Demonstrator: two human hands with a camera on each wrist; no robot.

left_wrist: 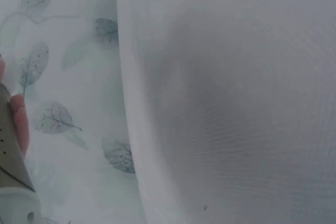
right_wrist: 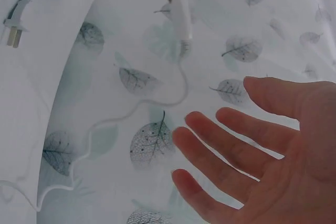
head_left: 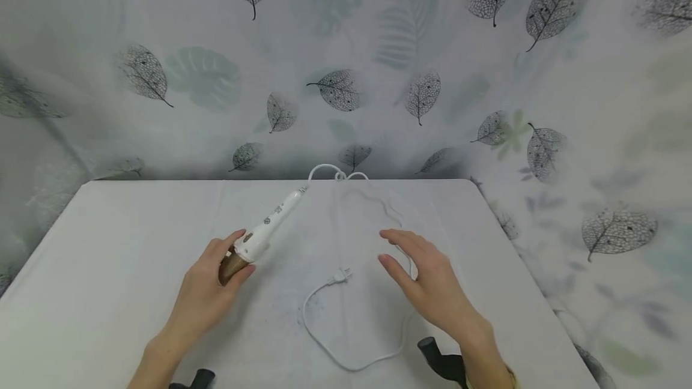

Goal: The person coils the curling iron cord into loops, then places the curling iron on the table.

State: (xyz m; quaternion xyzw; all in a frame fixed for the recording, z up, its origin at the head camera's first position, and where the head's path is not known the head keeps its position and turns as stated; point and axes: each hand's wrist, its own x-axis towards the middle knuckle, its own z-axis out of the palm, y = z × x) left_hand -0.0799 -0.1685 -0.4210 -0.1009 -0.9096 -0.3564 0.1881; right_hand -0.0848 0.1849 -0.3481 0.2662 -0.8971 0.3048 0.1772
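My left hand (head_left: 202, 287) grips the gold-brown end of a white corded hair-styling iron (head_left: 270, 221), thumb on one side and fingers on the other. Its printed white body slants away toward the table's back edge, cord end farthest. At the left margin of the left wrist view, fingertips (left_wrist: 20, 124) lie along the gold-brown barrel (left_wrist: 10, 150). My right hand (head_left: 427, 275) hovers on the right with fingers extended and holds nothing. In the right wrist view its palm and spread fingers show, with the iron's white body (right_wrist: 178, 3) beyond them.
The white cord (head_left: 373, 368) loops from the iron along the back edge, passes under my right hand and curves round the front. Its two-pin plug (head_left: 340, 276) lies mid-table. Leaf-patterned sheeting (head_left: 335, 89) surrounds the white table (head_left: 140, 227). Black wrist mounts (head_left: 443, 362) show low in the head view.
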